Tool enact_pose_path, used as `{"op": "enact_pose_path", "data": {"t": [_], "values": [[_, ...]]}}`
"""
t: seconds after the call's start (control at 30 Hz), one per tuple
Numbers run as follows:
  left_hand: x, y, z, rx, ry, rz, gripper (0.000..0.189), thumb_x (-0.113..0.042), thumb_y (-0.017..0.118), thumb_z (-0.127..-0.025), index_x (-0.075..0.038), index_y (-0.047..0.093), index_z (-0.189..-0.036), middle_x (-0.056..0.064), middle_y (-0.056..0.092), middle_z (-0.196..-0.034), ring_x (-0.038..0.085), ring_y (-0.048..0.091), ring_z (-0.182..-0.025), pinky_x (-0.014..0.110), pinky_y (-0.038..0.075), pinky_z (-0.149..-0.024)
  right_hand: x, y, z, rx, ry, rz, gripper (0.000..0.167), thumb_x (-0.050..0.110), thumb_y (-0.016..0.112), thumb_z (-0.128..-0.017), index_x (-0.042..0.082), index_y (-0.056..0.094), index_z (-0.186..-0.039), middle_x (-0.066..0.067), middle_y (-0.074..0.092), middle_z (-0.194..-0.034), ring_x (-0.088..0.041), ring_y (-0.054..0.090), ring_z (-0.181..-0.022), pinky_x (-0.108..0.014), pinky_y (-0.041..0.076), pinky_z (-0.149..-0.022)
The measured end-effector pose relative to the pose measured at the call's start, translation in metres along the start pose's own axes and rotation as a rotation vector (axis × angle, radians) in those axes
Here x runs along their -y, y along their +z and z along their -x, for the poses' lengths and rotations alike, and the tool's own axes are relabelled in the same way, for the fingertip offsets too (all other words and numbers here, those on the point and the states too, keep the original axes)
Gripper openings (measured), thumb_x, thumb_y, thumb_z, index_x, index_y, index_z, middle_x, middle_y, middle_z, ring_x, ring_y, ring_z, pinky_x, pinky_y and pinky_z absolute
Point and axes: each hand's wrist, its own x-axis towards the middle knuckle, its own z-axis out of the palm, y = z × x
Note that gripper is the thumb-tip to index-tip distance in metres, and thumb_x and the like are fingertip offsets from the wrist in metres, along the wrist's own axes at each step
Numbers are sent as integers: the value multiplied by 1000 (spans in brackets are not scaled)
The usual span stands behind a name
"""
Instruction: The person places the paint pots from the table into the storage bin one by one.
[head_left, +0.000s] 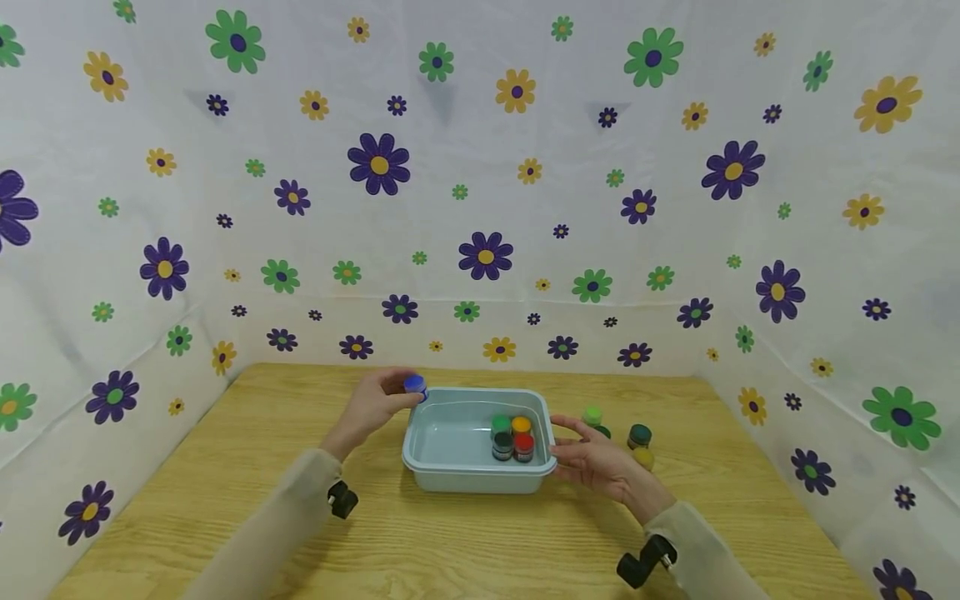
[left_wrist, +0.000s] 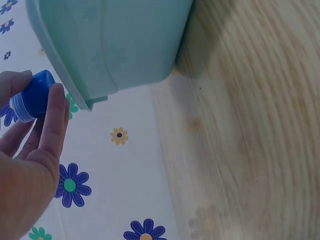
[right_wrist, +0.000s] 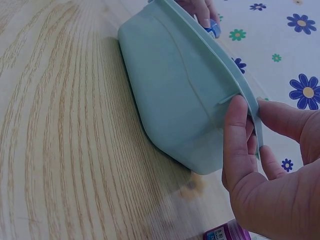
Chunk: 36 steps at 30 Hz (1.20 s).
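My left hand (head_left: pixel 381 406) pinches a small blue paint jar (left_wrist: pixel 37 95) between thumb and fingers, right at the upper left corner of a pale blue-green plastic basin (head_left: pixel 450 479). On the other side, my right hand (right_wrist: pixel 280 160) grips the basin's right rim, thumb on one face and fingers on the other. Inside the basin, toward its right end, stand a green jar (head_left: pixel 500 426), an orange jar (head_left: pixel 521 425), a dark jar (head_left: pixel 502 447) and a red jar (head_left: pixel 523 448), grouped close together.
Right of the basin, beyond my right hand, are a light green jar (head_left: pixel 592 415), a dark teal jar (head_left: pixel 640 435) and a yellow jar (head_left: pixel 643 457). A purple jar (right_wrist: pixel 229 232) lies below the right hand. A flowered cloth (head_left: pixel 487 208) surrounds the wooden table (head_left: pixel 465 550).
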Motion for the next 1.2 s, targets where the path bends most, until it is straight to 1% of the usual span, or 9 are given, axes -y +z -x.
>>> {"op": "enact_pose_path", "data": {"t": [0.1, 0.2, 0.33, 0.5, 0.67, 0.83, 0.97, 1.07, 1.2], "values": [[-6, 6, -1, 10, 15, -8, 48, -21, 78, -85, -11, 62, -129, 9, 67, -122, 25, 64, -109, 38, 57, -93, 0, 0, 0, 3, 0, -1, 72, 2, 60, -95, 9, 20, -154, -12, 60, -121, -16, 68, -91, -31, 59, -86], [-8, 11, -2, 17, 28, -22, 49, -20, 79, -83, -10, 62, -128, 9, 68, -120, 24, 66, -107, 38, 57, -92, -1, 0, 0, 1, 0, 1, 71, 3, 60, -95, 10, 20, -154, -13, 60, -123, -16, 69, -92, -31, 59, -86], [-11, 17, -3, 26, 28, -26, 47, -20, 80, -82, -12, 63, -125, 8, 69, -117, 23, 66, -105, 37, 57, -91, -1, 0, 0, -2, -2, 5, 71, 3, 60, -95, 10, 20, -154, -14, 59, -125, -16, 68, -91, -30, 60, -85], [-15, 22, -2, 24, 11, -21, 44, -19, 81, -80, -14, 65, -121, 5, 69, -115, 22, 66, -104, 37, 58, -90, 0, 2, 0, 2, -3, 4, 70, 2, 59, -95, 9, 20, -153, -13, 60, -122, -15, 68, -90, -29, 60, -83], [-16, 26, -2, 42, 17, -18, 45, -24, 82, -80, -14, 66, -120, 4, 70, -113, 21, 66, -103, 36, 58, -90, -1, 2, -1, 9, -3, 3, 70, 1, 59, -95, 9, 20, -153, -11, 60, -119, -15, 68, -89, -29, 60, -83], [-16, 34, -4, 56, 29, -56, 43, -25, 82, -79, -13, 67, -117, 3, 69, -111, 20, 66, -102, 35, 58, -88, 0, 2, -2, 14, -3, 5, 70, 2, 59, -95, 9, 20, -153, -11, 61, -120, -14, 69, -88, -29, 60, -83], [-18, 42, -6, 47, 17, -82, 48, -23, 82, -79, -11, 64, -122, 4, 68, -114, 21, 66, -104, 36, 58, -89, 0, 1, -1, 10, 0, -3, 71, 2, 60, -95, 10, 20, -153, -12, 60, -121, -14, 69, -89, -30, 59, -85], [-20, 48, -6, 48, 18, -92, 48, -22, 81, -81, -9, 63, -123, 5, 68, -115, 22, 66, -105, 35, 58, -89, 0, 0, -1, 1, 3, -5, 71, 2, 60, -95, 11, 21, -153, -11, 61, -121, -15, 69, -90, -31, 59, -87], [-24, 53, -4, 75, 30, -127, 38, -17, 80, -82, -10, 65, -116, 5, 68, -110, 22, 66, -104, 36, 58, -89, -1, 0, -1, -3, 2, -3, 70, 2, 61, -95, 10, 21, -153, -11, 61, -120, -15, 69, -90, -32, 58, -88]]}}
